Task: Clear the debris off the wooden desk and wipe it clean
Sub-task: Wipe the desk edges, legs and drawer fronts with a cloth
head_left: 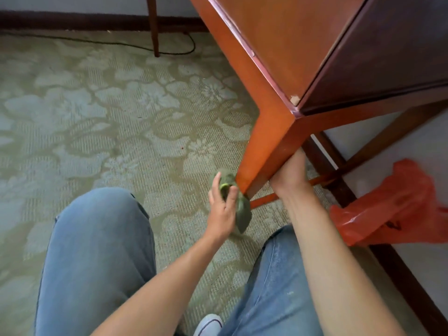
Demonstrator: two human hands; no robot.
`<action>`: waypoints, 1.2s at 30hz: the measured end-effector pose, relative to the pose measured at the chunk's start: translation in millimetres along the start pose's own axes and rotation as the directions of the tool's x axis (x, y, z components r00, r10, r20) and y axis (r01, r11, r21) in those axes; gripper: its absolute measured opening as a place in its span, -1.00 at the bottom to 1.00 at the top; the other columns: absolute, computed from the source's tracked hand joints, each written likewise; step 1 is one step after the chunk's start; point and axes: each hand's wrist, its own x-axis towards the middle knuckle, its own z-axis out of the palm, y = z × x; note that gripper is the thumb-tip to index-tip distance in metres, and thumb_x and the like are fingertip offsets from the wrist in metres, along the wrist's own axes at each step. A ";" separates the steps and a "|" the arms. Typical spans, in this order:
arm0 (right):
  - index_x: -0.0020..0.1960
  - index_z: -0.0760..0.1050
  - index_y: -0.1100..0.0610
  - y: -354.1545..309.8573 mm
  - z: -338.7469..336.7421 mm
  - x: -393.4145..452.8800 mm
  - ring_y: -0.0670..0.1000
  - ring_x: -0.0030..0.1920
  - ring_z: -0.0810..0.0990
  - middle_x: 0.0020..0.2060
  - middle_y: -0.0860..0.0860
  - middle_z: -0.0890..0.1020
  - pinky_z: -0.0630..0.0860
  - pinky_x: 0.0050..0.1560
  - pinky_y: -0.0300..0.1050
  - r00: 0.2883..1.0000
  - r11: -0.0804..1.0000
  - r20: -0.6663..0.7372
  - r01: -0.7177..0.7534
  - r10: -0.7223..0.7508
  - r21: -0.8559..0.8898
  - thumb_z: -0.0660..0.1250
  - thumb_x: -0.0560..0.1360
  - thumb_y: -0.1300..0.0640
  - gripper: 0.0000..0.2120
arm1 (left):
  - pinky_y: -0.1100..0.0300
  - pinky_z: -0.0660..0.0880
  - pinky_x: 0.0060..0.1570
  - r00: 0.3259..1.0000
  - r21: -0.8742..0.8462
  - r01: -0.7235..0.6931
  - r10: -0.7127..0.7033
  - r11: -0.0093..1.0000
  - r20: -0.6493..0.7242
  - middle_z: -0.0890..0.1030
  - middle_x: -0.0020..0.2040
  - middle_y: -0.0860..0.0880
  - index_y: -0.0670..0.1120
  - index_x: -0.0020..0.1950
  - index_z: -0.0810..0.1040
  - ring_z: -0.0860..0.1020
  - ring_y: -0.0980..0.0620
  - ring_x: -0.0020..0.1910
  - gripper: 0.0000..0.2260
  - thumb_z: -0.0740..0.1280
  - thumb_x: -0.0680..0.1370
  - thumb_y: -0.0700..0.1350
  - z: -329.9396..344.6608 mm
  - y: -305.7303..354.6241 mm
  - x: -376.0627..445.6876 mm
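The wooden desk (286,57) fills the upper right, seen from below its corner. Its near leg (264,151) comes down to the carpet. My left hand (223,202) holds a green cloth (242,214) against the left face of that leg, near its foot. My right hand (289,173) rests on the right side of the same leg, its fingers hidden behind the wood. The desk's top surface is out of sight.
A red plastic bag (392,209) lies by the wall at right, beside a dark baseboard (407,287). Patterned green carpet (97,112) spreads left. A black cable (135,47) and another furniture leg (154,25) are at the back. My knees in jeans sit below.
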 end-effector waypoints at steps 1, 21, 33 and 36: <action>0.00 0.55 0.05 0.1 -1.1 0.1 -0.08 -0.16 0.64 -0.23 -0.06 0.67 0.57 -0.03 -0.17 1.000 1.000 0.020 -0.005 0.004 0.007 0.06 0.73 0.03 -0.69 | -0.05 0.33 0.46 0.992 0.044 0.116 -0.118 0.992 0.047 0.25 0.51 -0.12 0.25 0.61 0.08 0.33 -0.02 0.48 -0.39 0.07 0.60 0.40 -2.0 -18.1 2.8; 0.03 0.74 0.10 -6.3 5.5 -5.3 0.06 0.09 0.70 0.05 0.07 0.74 0.59 0.24 -0.07 0.998 0.997 -0.010 -0.064 0.065 0.033 0.26 0.54 0.04 -0.70 | 0.39 0.28 0.34 0.812 0.217 -0.553 0.578 0.805 -0.074 0.29 0.37 -0.27 0.15 0.56 0.13 0.36 0.31 0.34 -0.31 0.43 0.55 -0.08 -4.7 85.5 -2.4; 0.19 0.64 -0.17 -45.3 -23.7 -93.5 -0.07 0.15 0.69 0.06 -0.09 0.72 0.60 0.10 -0.21 0.994 0.986 -0.073 -0.088 0.078 -0.142 0.64 0.38 -0.12 -0.59 | -0.07 0.44 0.36 0.104 0.295 -0.955 0.962 0.026 0.251 0.41 0.42 -0.10 0.05 0.51 0.32 0.47 -0.15 0.43 -0.40 0.51 0.54 -0.05 -25.6 194.3 -50.2; 0.45 0.53 -0.16 -90.1 -21.4 -138.5 -0.11 0.41 0.54 0.37 -0.08 0.62 0.46 0.41 -0.09 0.980 0.970 0.096 0.155 -0.175 0.185 0.37 0.65 -0.03 -0.63 | -0.10 0.31 0.44 0.133 0.411 -0.909 0.883 -0.073 0.450 0.44 0.48 -0.06 -0.09 0.58 0.22 0.37 -0.14 0.52 -0.35 0.38 0.61 0.14 -22.8 225.6 -46.1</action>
